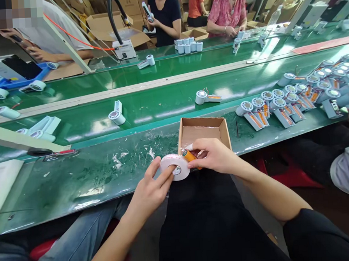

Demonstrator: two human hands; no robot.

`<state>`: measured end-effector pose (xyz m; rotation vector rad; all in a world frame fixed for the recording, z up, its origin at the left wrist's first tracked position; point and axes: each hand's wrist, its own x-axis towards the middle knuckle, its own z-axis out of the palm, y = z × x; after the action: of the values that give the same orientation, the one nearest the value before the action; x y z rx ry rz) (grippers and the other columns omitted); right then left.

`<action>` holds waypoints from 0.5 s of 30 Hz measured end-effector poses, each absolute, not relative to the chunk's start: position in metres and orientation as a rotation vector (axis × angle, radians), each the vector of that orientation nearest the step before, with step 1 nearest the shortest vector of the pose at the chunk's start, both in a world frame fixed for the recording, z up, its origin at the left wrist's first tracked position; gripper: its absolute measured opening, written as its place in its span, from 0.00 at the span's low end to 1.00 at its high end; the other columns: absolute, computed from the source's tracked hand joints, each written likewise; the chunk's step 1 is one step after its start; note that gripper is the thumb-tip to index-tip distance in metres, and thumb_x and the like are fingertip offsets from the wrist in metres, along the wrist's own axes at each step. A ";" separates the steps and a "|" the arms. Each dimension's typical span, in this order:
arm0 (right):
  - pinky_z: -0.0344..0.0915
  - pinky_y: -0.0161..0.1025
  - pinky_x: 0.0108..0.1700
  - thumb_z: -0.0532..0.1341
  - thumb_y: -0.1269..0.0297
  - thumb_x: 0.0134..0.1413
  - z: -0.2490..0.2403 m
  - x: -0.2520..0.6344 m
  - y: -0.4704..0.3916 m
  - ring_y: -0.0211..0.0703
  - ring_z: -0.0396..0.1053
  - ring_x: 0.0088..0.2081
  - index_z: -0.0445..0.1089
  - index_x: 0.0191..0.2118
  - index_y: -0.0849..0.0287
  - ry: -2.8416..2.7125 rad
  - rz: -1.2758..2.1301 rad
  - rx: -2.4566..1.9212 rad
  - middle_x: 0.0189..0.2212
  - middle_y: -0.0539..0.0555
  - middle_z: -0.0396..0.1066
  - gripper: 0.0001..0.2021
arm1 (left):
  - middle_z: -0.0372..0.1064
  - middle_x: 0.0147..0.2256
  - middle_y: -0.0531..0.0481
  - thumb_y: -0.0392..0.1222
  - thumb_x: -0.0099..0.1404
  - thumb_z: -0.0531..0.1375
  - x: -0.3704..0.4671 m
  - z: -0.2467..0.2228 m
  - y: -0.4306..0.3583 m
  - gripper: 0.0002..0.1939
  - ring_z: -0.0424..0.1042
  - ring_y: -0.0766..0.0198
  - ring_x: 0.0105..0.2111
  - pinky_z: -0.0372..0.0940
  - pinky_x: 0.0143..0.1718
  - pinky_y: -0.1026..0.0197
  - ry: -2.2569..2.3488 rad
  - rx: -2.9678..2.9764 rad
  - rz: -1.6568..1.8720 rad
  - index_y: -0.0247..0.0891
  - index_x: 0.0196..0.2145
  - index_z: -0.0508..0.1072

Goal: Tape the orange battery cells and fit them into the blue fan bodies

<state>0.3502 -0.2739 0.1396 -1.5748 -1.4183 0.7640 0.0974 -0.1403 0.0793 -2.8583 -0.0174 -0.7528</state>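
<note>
My left hand (152,188) grips a white roll of tape (168,173), with fingers pushed into its core. Close against the roll's right side, my right hand (212,155) pinches an orange cylindrical battery (190,156) between thumb and fingers. A pale wrap covers the tip of one right finger. Just beyond my right hand sits an open cardboard box (204,133) at the bench edge; its near side is partly hidden by the hand. Both hands are over the near edge of the green bench (104,181).
Several light-blue fan bodies with orange batteries (278,103) stand in rows at right. A single fan (201,97) and another fan (117,117) lie on the green belt (161,96). Scissors (51,151) rest at left near a slanted post. Co-workers sit opposite and on both sides.
</note>
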 end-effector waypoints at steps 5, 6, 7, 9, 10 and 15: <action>0.75 0.39 0.42 0.74 0.53 0.54 0.123 0.349 -0.274 0.46 0.78 0.38 0.81 0.39 0.56 -1.231 0.922 -1.572 0.34 0.50 0.79 0.13 | 0.71 0.61 0.49 0.24 0.66 0.59 0.103 0.100 -0.141 0.28 0.60 0.45 0.70 0.72 0.65 0.44 0.008 -2.894 -0.606 0.47 0.58 0.76; 0.76 0.41 0.43 0.75 0.53 0.52 0.118 0.346 -0.273 0.48 0.78 0.40 0.81 0.40 0.56 -1.123 0.912 -1.520 0.35 0.50 0.80 0.14 | 0.71 0.61 0.49 0.24 0.66 0.58 0.105 0.104 -0.141 0.28 0.62 0.46 0.69 0.71 0.65 0.45 -0.025 -2.874 -0.598 0.47 0.59 0.76; 0.77 0.43 0.45 0.76 0.52 0.51 0.112 0.341 -0.271 0.49 0.79 0.41 0.81 0.40 0.56 -0.994 0.878 -1.447 0.37 0.51 0.80 0.15 | 0.72 0.60 0.48 0.25 0.67 0.58 0.108 0.107 -0.143 0.26 0.65 0.47 0.66 0.72 0.63 0.46 -0.063 -2.842 -0.611 0.46 0.59 0.75; 0.78 0.46 0.47 0.77 0.52 0.48 0.101 0.324 -0.265 0.52 0.80 0.43 0.80 0.43 0.55 -0.704 0.738 -1.247 0.40 0.53 0.81 0.19 | 0.76 0.54 0.47 0.27 0.69 0.59 0.116 0.109 -0.149 0.21 0.71 0.49 0.58 0.73 0.57 0.47 -0.168 -2.775 -0.695 0.44 0.56 0.76; 0.79 0.47 0.48 0.78 0.52 0.47 0.096 0.314 -0.261 0.52 0.80 0.45 0.79 0.45 0.54 -0.570 0.649 -1.145 0.42 0.53 0.81 0.20 | 0.77 0.50 0.47 0.30 0.70 0.60 0.121 0.107 -0.154 0.17 0.73 0.51 0.52 0.72 0.53 0.47 -0.233 -2.752 -0.760 0.43 0.54 0.76; 0.79 0.54 0.51 0.77 0.49 0.49 0.091 0.290 -0.250 0.54 0.80 0.47 0.76 0.48 0.52 -0.380 0.430 -1.007 0.45 0.56 0.81 0.23 | 0.75 0.38 0.46 0.43 0.72 0.63 0.144 0.091 -0.197 0.10 0.67 0.55 0.39 0.61 0.42 0.48 -0.493 -2.820 -1.104 0.40 0.49 0.75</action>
<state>0.2901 -0.2504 0.0915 -1.0068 -0.3798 0.4304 0.1435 -0.1972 0.0908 -2.8204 -0.4927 -1.1043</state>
